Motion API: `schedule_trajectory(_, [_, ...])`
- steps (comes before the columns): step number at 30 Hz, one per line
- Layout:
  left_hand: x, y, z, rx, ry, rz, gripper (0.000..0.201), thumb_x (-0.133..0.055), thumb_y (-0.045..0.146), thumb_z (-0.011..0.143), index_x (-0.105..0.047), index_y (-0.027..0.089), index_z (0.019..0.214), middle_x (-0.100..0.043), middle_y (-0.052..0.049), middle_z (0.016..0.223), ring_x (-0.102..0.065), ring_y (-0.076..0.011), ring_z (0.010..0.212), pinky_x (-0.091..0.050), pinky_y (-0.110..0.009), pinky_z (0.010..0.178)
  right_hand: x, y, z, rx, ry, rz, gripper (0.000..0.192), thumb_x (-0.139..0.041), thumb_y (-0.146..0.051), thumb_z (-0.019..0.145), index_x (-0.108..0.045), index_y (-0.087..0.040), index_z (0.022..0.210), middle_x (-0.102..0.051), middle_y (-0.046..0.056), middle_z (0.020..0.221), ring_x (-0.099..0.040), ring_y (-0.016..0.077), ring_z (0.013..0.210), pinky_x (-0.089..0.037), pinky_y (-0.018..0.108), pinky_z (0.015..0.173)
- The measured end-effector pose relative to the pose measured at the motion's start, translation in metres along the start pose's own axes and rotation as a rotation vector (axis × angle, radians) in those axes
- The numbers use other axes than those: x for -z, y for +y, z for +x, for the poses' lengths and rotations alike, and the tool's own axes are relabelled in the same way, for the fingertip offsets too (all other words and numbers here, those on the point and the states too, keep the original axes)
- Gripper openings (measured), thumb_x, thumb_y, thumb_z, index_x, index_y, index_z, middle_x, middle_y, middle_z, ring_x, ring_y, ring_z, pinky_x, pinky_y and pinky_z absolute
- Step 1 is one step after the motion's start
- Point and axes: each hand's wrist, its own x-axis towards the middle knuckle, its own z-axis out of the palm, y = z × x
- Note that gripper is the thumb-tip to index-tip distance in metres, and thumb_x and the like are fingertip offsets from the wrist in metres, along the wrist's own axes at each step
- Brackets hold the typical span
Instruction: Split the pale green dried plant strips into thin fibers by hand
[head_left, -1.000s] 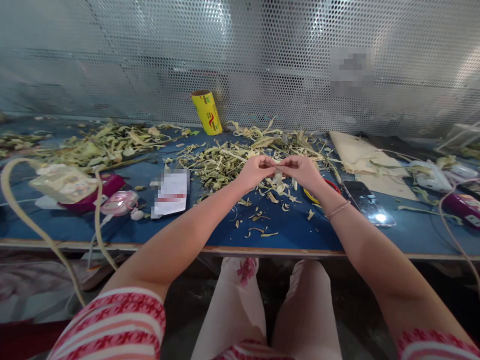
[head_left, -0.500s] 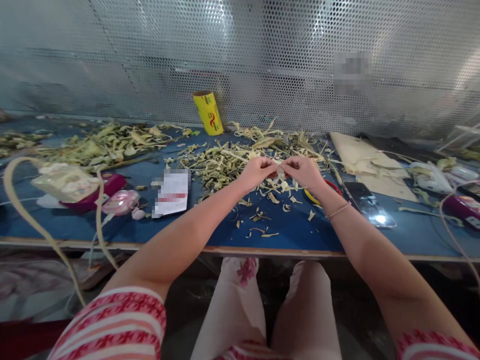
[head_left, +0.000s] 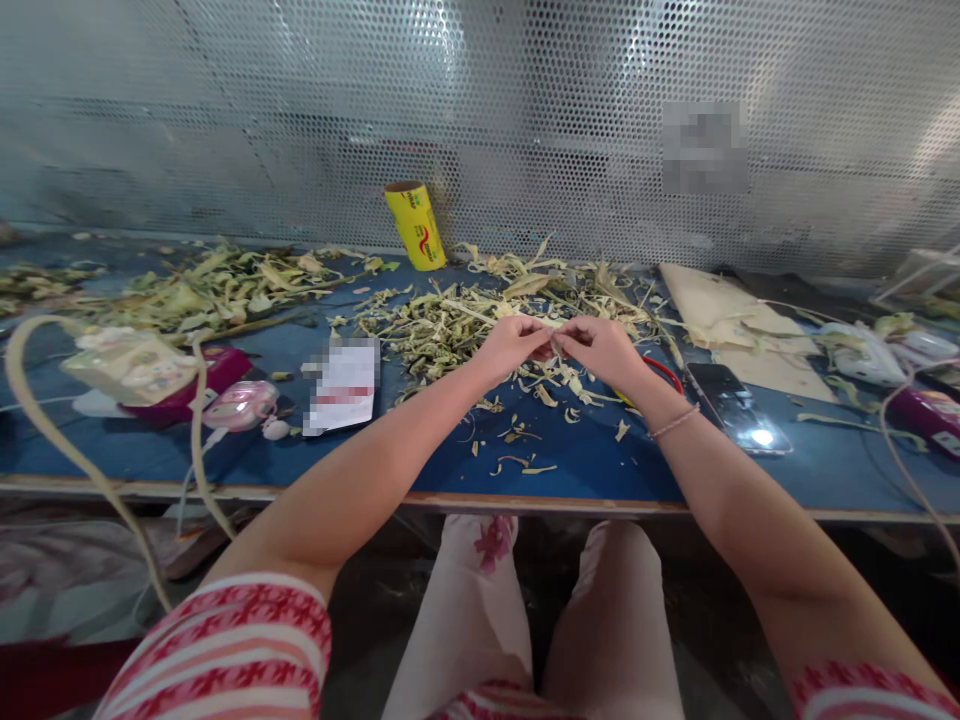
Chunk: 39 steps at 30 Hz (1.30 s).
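Pinching one small pale strip between them, the left hand and right hand meet fingertip to fingertip just in front of the heap of scraps.

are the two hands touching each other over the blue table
Touching. The head view shows the left hand and right hand meeting at the fingertips, pinching a small pale strip with no gap visible.

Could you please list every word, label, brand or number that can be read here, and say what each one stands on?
No text here can be read.
Yellow roll: a red mark and small print, too small to read.
White card on the blue table: blurred out.
Patch on the perforated metal screen: blurred out.
Pouch at the left: printed pictures, any words too small to read.
Phone: screen shows only glare.
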Motion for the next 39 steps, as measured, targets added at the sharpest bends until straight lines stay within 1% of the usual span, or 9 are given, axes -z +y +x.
schedule_trajectory(7, [0.001,-0.002,0.001,0.004,-0.007,0.002,0.021,-0.063,0.03,0.084,-0.063,0.014,0.072,-0.067,-0.004,0.067,-0.059,-0.0073,0.059,-0.052,-0.025,0.067,0.004,-0.001,0.0,0.055,-0.075,-0.052,0.026,-0.053,-0.031,0.084,-0.064,-0.019,0.063,-0.064,0.001,0.058,-0.053,0.0115,0.055,-0.04,0.026,0.057])
schedule_trajectory(12, [0.001,0.0,0.0,-0.032,-0.012,0.028,0.022,-0.064,0.034,0.083,-0.061,0.014,0.074,-0.068,-0.005,0.067,-0.06,-0.0083,0.06,-0.053,-0.027,0.069,0.002,0.003,0.003,-0.041,-0.085,0.183,0.02,-0.059,-0.035,0.08,-0.069,-0.019,0.075,-0.07,0.003,0.067,-0.062,0.015,0.061,-0.049,0.029,0.064])
schedule_trajectory(15, [0.0,0.003,-0.002,-0.026,0.027,0.049,0.014,-0.065,0.026,0.082,-0.061,0.014,0.077,-0.068,-0.005,0.068,-0.062,-0.009,0.061,-0.053,-0.028,0.069,0.0,0.006,0.007,-0.099,-0.087,0.278,0.022,-0.068,-0.038,0.072,-0.07,-0.017,0.073,-0.068,0.003,0.063,-0.059,0.0142,0.058,-0.048,0.028,0.059])
schedule_trajectory(17, [-0.001,0.006,-0.003,-0.032,0.047,0.079,0.01,-0.064,0.02,0.082,-0.06,0.014,0.076,-0.068,-0.005,0.067,-0.063,-0.0095,0.062,-0.053,-0.028,0.07,0.0,0.008,0.008,-0.119,-0.083,0.313,0.024,-0.071,-0.039,0.067,-0.069,-0.016,0.07,-0.067,0.002,0.063,-0.057,0.0128,0.056,-0.045,0.027,0.056])
schedule_trajectory(20, [-0.003,0.009,-0.006,-0.059,0.045,0.11,0.009,-0.063,0.019,0.082,-0.061,0.014,0.075,-0.067,-0.004,0.067,-0.064,-0.0098,0.064,-0.053,-0.028,0.071,0.0,0.008,0.009,-0.12,-0.094,0.326,0.024,-0.07,-0.04,0.069,-0.068,-0.016,0.07,-0.066,0.002,0.062,-0.056,0.0124,0.055,-0.044,0.027,0.055])
schedule_trajectory(24, [-0.002,0.01,-0.007,-0.06,0.037,0.079,0.009,-0.064,0.02,0.08,-0.061,0.015,0.074,-0.066,-0.004,0.067,-0.063,-0.0096,0.064,-0.054,-0.027,0.071,-0.002,0.005,0.006,-0.136,-0.063,0.345,0.021,-0.072,-0.038,0.068,-0.065,-0.018,0.072,-0.065,0.002,0.061,-0.061,0.0149,0.058,-0.05,0.031,0.062])
schedule_trajectory(31, [-0.002,0.009,-0.006,-0.089,0.038,0.049,0.006,-0.062,0.015,0.078,-0.059,0.015,0.073,-0.065,-0.002,0.067,-0.062,-0.0092,0.064,-0.054,-0.028,0.072,-0.005,0.003,0.007,-0.208,-0.08,0.541,0.032,-0.077,-0.047,0.065,-0.062,-0.02,0.071,-0.069,0.003,0.067,-0.065,0.0151,0.064,-0.056,0.033,0.07])
schedule_trajectory(35, [-0.004,0.011,-0.006,-0.089,0.048,0.054,0.006,-0.06,0.009,0.077,-0.059,0.014,0.074,-0.065,-0.002,0.068,-0.062,-0.0086,0.065,-0.054,-0.028,0.072,-0.007,0.008,0.007,-0.265,-0.09,0.608,0.038,-0.077,-0.055,0.064,-0.061,-0.021,0.07,-0.071,0.003,0.07,-0.066,0.0156,0.065,-0.058,0.033,0.07])
schedule_trajectory(39, [-0.004,0.011,-0.006,-0.108,0.047,0.097,0.005,-0.061,0.01,0.077,-0.059,0.014,0.076,-0.064,-0.002,0.07,-0.062,-0.009,0.066,-0.053,-0.027,0.071,-0.008,0.008,0.007,-0.247,-0.073,0.6,0.04,-0.079,-0.056,0.062,-0.062,-0.02,0.072,-0.071,0.003,0.07,-0.065,0.0149,0.064,-0.058,0.032,0.07])
